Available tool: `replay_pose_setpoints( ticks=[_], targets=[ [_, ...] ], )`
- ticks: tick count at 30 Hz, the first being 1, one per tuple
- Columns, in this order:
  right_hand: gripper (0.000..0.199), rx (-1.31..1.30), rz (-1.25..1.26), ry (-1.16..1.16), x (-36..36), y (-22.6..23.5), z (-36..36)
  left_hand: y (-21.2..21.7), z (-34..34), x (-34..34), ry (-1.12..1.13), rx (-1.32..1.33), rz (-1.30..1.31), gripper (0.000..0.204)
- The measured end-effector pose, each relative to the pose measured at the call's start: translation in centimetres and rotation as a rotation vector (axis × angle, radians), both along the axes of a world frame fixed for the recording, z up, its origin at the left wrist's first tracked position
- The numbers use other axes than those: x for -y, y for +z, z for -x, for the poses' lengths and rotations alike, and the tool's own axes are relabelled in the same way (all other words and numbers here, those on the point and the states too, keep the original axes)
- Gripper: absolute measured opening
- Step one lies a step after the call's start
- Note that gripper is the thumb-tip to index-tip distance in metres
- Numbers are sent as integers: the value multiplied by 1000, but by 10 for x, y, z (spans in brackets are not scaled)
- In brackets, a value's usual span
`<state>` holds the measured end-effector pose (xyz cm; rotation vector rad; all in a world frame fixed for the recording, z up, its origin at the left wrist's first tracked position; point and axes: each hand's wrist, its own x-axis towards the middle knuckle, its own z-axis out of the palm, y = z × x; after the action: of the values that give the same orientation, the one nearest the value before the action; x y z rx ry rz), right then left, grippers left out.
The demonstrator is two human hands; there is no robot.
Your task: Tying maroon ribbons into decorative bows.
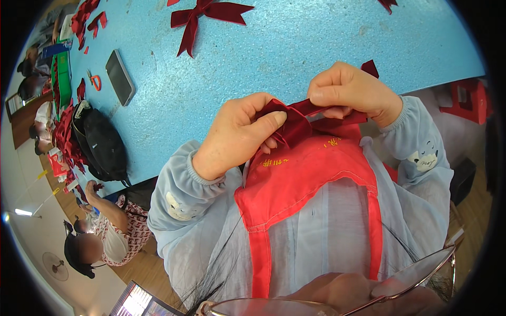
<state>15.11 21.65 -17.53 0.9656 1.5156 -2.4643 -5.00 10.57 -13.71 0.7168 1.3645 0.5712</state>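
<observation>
Between my two hands, in front of my red apron [311,181], is a dark red velvet ribbon bow [296,126]. My left hand [240,129] pinches its left loop between thumb and fingers. At the other side my right hand [353,95] closes on a band of the ribbon, with one ribbon end [370,68] sticking out beyond the knuckles. The middle of the bow lies between the hands and is partly hidden by the fingers. On the blue table ahead lies a finished-looking dark red bow [203,18] with loose tails, apart from both hands.
Left on the blue table [163,100] are a phone [120,78], orange-handled scissors [95,80], a black bag [100,139] and a heap of red ribbon [64,134]. A co-worker [113,231] sits at the left. A red stool [466,102] stands at the right.
</observation>
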Motion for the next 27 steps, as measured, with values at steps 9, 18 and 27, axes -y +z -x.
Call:
replay_pose_setpoints(
  ticks=[9, 18, 27],
  targets=[
    [16, -145, -229, 95, -3, -8, -1, -7, -2, -2, 5, 62, 18, 17],
    [10, -110, -1133, 65, -7, 67, 21, 24, -1, 3, 175, -17, -231, 17],
    [9, -28, -1895, -30, 31, 148, 55, 72, 11, 1, 252, -143, -505, 18]
  ],
)
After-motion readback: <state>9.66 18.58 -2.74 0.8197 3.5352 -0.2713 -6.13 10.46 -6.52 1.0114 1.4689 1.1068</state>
